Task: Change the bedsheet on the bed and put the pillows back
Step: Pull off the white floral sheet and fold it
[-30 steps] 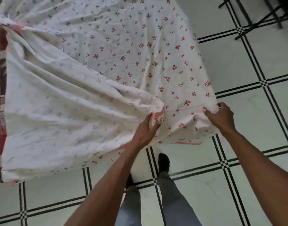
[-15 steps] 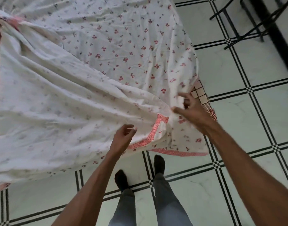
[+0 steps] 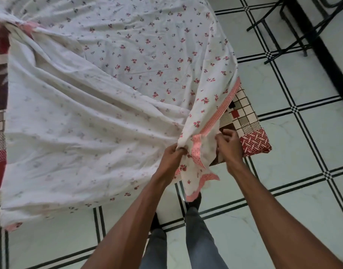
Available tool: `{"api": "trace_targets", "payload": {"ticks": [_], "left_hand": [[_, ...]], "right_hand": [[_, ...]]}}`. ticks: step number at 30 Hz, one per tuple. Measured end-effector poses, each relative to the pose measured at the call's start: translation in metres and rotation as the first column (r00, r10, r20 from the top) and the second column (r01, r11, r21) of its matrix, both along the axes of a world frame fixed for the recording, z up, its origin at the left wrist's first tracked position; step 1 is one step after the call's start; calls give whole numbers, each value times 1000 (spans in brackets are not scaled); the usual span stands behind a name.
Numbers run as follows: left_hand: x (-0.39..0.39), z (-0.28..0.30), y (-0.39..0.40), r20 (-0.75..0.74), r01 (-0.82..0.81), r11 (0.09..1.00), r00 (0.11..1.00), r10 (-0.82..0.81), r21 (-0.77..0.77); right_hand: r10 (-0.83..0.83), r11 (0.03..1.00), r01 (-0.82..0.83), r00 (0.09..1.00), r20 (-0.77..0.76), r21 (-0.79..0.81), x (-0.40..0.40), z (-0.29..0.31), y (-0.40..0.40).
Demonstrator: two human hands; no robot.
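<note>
From the head camera, looking down, the floral bedsheet lies spread over the bed, white with small red flowers and a pink border. Its near half is folded back so that the paler underside faces up, running from about nine o'clock toward the centre of the view. At roughly four o'clock from the centre, the sheet has been pulled away from the corner of the bed, and the patchwork mattress cover shows there in red, grey and white checks. More of that cover is visible along the nine o'clock edge.

The left hand grips a bunched fold of the sheet near its corner, fingers curled round the cloth. Just beside it at three o'clock, the right hand has its fingers curled in and pinches the pink-bordered edge. The loose corner of the sheet hangs down between the two forearms, above the person's dark-socked feet.

The floor is pale tile with black double lines. At one o'clock, black metal furniture legs stand on it, well apart from the bed. I can see no pillows from here.
</note>
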State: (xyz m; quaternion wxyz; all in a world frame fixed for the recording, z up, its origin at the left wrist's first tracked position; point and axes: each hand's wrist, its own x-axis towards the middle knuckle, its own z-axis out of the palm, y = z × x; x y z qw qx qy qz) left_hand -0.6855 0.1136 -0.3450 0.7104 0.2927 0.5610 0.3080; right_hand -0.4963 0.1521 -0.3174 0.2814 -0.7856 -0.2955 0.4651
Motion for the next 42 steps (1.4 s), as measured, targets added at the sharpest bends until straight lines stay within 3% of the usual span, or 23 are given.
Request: {"api": "trace_targets", "payload": {"ticks": [2, 5, 8, 10, 13, 15, 16, 17, 20, 22, 24, 27, 29, 32, 34, 37, 42], "left_hand": [[-12, -3, 0, 68, -8, 998, 998, 12, -56], [-25, -5, 2, 144, 44, 989, 989, -23, -143], [-33, -6, 4, 139, 111, 982, 986, -90, -151], [-38, -4, 9, 61, 118, 986, 992, -111, -121], [-41, 6, 11, -192, 15, 1000, 981, -20, -27], [-37, 14, 8, -539, -79, 974, 822, 184, 213], [-33, 15, 6, -618, -72, 940, 737, 275, 333], [-27, 16, 4, -620, -37, 919, 728, 293, 392], [-4, 18, -2, -562, 83, 944, 819, 118, 320], [-2, 9, 2, -558, 12, 962, 816, 149, 274], [-12, 5, 11, -457, -125, 979, 870, 186, 162], [-40, 6, 21, -215, -339, 941, 918, 334, 13], [-60, 7, 22, -263, -411, 911, 882, 392, -21], [-87, 11, 24, -245, -382, 918, 905, 349, -103], [-107, 23, 27, -213, -261, 960, 949, 234, -105], [-144, 34, 31, -168, -61, 997, 984, 53, -47], [-224, 44, 32, -155, -298, 955, 943, 293, -7]], "right_hand": [[-23, 995, 4, 984, -175, -104, 4, -7, 0], [-127, 981, 32, 852, -507, -192, -14, -10, 7], [-137, 988, 65, 786, -602, -140, -36, -5, 19], [-57, 996, 14, 865, -499, -88, -42, -3, 32], [186, 979, -197, 972, -146, -60, -44, -4, 48], [270, 959, -272, 962, -42, -72, -48, -4, 53], [257, 963, -263, 963, -84, -65, -52, -2, 56], [232, 968, -243, 960, -155, -57, -58, 1, 57], [187, 975, -213, 943, -274, -68, -66, 1, 60], [177, 976, -208, 931, -320, -66, -66, -3, 59], [180, 976, -212, 915, -361, -52, -61, -10, 59], [340, 931, -359, 918, -204, -64, -56, -29, 56], [466, 876, -462, 885, -5, -136, -53, -47, 48], [419, 895, -402, 906, 56, -192, -59, -62, 36], [331, 937, -322, 942, 47, -138, -70, -59, 36], [391, 920, -385, 909, 143, -67, -101, -46, 43], [534, 833, -552, 820, 206, 36, -197, -31, 58]]}}
